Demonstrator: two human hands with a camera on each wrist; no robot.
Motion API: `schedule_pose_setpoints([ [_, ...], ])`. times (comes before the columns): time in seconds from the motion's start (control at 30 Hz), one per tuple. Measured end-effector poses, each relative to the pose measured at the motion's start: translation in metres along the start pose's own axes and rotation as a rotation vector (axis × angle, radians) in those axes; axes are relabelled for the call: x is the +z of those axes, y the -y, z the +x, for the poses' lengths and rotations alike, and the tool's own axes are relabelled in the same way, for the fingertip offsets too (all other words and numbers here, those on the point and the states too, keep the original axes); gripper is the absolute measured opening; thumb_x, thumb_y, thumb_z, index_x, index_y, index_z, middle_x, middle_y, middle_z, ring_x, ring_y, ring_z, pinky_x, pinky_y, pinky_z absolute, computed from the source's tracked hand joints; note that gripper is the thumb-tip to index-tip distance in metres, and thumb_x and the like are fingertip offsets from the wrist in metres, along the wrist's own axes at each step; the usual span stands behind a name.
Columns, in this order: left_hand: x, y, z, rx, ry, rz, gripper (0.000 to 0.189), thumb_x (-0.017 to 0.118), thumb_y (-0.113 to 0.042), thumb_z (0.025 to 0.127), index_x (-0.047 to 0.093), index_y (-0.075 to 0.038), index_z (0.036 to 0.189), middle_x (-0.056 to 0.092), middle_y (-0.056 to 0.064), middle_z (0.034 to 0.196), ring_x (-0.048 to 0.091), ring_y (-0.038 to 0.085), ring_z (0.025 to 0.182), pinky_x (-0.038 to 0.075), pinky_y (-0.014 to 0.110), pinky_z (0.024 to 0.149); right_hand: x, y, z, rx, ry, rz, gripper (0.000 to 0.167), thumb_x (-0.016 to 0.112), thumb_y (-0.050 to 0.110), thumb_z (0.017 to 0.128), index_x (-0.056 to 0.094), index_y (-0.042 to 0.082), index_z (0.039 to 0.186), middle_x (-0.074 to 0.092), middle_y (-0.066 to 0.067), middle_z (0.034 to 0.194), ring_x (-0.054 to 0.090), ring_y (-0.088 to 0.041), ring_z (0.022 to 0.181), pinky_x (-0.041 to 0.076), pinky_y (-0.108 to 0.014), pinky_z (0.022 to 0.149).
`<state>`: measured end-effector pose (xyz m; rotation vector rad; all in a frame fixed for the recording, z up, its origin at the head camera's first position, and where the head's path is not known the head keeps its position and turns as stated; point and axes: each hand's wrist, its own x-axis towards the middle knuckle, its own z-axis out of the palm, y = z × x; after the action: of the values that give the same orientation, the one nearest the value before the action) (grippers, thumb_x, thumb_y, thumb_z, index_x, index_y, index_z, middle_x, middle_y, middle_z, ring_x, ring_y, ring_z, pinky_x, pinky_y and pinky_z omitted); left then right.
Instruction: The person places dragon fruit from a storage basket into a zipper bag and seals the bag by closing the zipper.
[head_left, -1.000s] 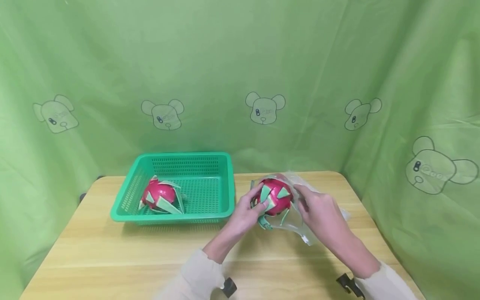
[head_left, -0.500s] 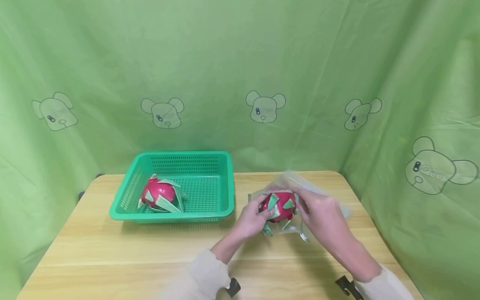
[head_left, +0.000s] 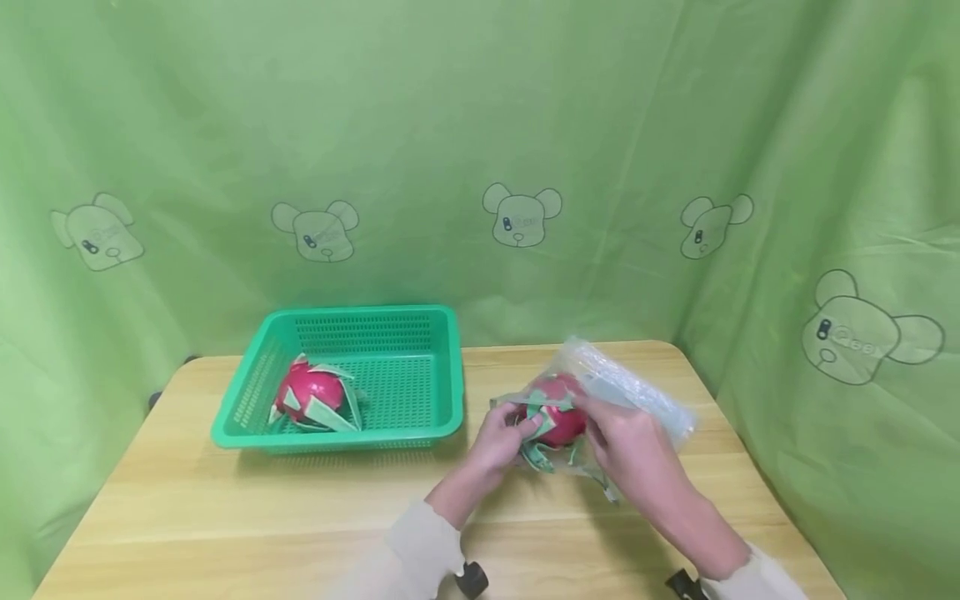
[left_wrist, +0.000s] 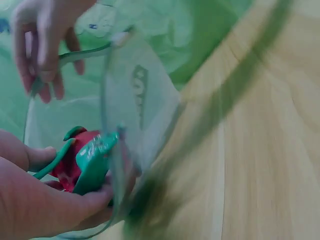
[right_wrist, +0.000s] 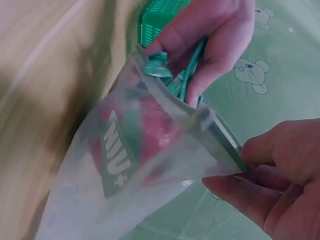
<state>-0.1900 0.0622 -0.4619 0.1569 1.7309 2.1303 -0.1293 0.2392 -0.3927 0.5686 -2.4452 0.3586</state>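
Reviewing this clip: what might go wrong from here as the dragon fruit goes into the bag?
The green leaves of the dragon fruit jut out near the bag's rim, so they could snag there. The right hand pinches the rim at one side, so a slip might let the mouth sag shut. The left hand's fingers reach inside, so withdrawing them could drag the fruit back out.

Red dragon fruit (head_left: pixel 564 427) seated in open mouth of translucent bag (head_left: pixel 618 385).
Fruit, green-scaled, is gripped by the left hand (head_left: pixel 495 442); the right hand (head_left: pixel 632 440) pinches the bag's rim; printed bag body extends toward the table's (head_left: pixel 300 521) far right corner.
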Motion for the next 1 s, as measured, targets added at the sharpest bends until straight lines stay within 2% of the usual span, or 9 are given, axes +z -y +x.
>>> schedule_pose_setpoints([
  [0.03, -0.001, -0.001, 0.0, -0.029, 0.004, -0.037, 0.039, 0.063, -0.01, 0.1, 0.059, -0.002, 0.138, 0.065, 0.013, 0.131, 0.066, 0.025, 0.109, 0.058, 0.037, 0.091, 0.0, 0.0, -0.001, 0.003, 0.002, -0.002, 0.034, 0.079, -0.012, 0.076, 0.075, -0.003, 0.108, 0.076, -0.02, 0.091, 0.065, -0.018, 0.056, 0.054, -0.022, 0.049],
  [0.1, -0.003, -0.003, -0.001, -0.067, 0.018, -0.089, 0.04, 0.063, -0.011, 0.101, 0.058, -0.001, 0.139, 0.067, 0.014, 0.125, 0.07, 0.027, 0.101, 0.06, 0.038, 0.083, 0.001, 0.0, -0.002, 0.009, 0.005, -0.006, 0.034, 0.08, -0.012, 0.076, 0.075, -0.003, 0.108, 0.076, -0.02, 0.091, 0.067, -0.02, 0.059, 0.055, -0.023, 0.05],
  [0.17, -0.004, -0.004, 0.0, -0.089, 0.015, -0.109, 0.041, 0.063, -0.011, 0.1, 0.057, -0.002, 0.14, 0.068, 0.013, 0.122, 0.07, 0.027, 0.097, 0.061, 0.036, 0.08, 0.002, 0.0, -0.003, 0.013, 0.008, -0.005, 0.033, 0.079, -0.012, 0.076, 0.075, -0.002, 0.108, 0.076, -0.019, 0.09, 0.066, -0.018, 0.058, 0.054, -0.022, 0.049],
  [0.4, -0.002, 0.003, 0.005, -0.07, 0.015, -0.169, 0.046, 0.061, -0.007, 0.1, 0.052, -0.002, 0.145, 0.059, 0.015, 0.138, 0.068, 0.027, 0.106, 0.058, 0.04, 0.092, 0.005, -0.001, -0.006, 0.02, 0.002, 0.001, 0.033, 0.078, -0.011, 0.078, 0.074, -0.003, 0.109, 0.075, -0.019, 0.088, 0.066, -0.018, 0.058, 0.055, -0.023, 0.05],
  [0.5, 0.001, 0.007, 0.007, -0.034, -0.01, -0.134, 0.05, 0.062, -0.005, 0.098, 0.05, -0.002, 0.147, 0.053, 0.016, 0.145, 0.063, 0.027, 0.114, 0.055, 0.039, 0.097, 0.006, -0.002, -0.009, 0.03, -0.007, 0.001, 0.036, 0.079, -0.011, 0.078, 0.073, -0.003, 0.112, 0.074, -0.017, 0.082, 0.059, -0.013, 0.052, 0.051, -0.02, 0.047],
  [0.63, 0.006, 0.011, 0.009, 0.01, -0.041, -0.047, 0.052, 0.064, 0.0, 0.095, 0.051, 0.001, 0.145, 0.054, 0.017, 0.143, 0.057, 0.031, 0.126, 0.047, 0.042, 0.109, 0.004, -0.003, -0.009, 0.04, -0.016, 0.005, 0.04, 0.078, -0.013, 0.077, 0.073, -0.002, 0.115, 0.071, -0.012, 0.074, 0.044, -0.003, 0.048, 0.043, -0.015, 0.042],
  [0.83, 0.01, 0.015, 0.008, 0.036, -0.03, 0.018, 0.046, 0.06, 0.002, 0.096, 0.052, 0.002, 0.141, 0.056, 0.017, 0.142, 0.05, 0.035, 0.134, 0.032, 0.052, 0.119, 0.0, -0.002, -0.003, 0.04, -0.026, 0.014, 0.043, 0.077, -0.014, 0.077, 0.074, 0.0, 0.118, 0.068, -0.01, 0.067, 0.032, 0.004, 0.043, 0.034, -0.012, 0.037],
  [0.9, 0.01, 0.016, 0.007, 0.043, -0.032, 0.034, 0.046, 0.059, 0.002, 0.096, 0.052, 0.002, 0.142, 0.054, 0.018, 0.144, 0.048, 0.036, 0.137, 0.03, 0.053, 0.12, -0.001, -0.002, -0.002, 0.041, -0.027, 0.012, 0.044, 0.077, -0.014, 0.078, 0.073, 0.0, 0.119, 0.067, -0.009, 0.066, 0.031, 0.004, 0.042, 0.032, -0.012, 0.036],
  [1.0, 0.009, 0.017, 0.005, 0.045, -0.03, 0.058, 0.049, 0.06, 0.001, 0.096, 0.051, 0.0, 0.144, 0.05, 0.019, 0.149, 0.043, 0.039, 0.141, 0.028, 0.054, 0.12, -0.002, -0.002, -0.002, 0.039, -0.039, 0.012, 0.042, 0.078, -0.014, 0.077, 0.074, -0.001, 0.117, 0.071, -0.014, 0.071, 0.039, 0.002, 0.043, 0.037, -0.012, 0.039],
])
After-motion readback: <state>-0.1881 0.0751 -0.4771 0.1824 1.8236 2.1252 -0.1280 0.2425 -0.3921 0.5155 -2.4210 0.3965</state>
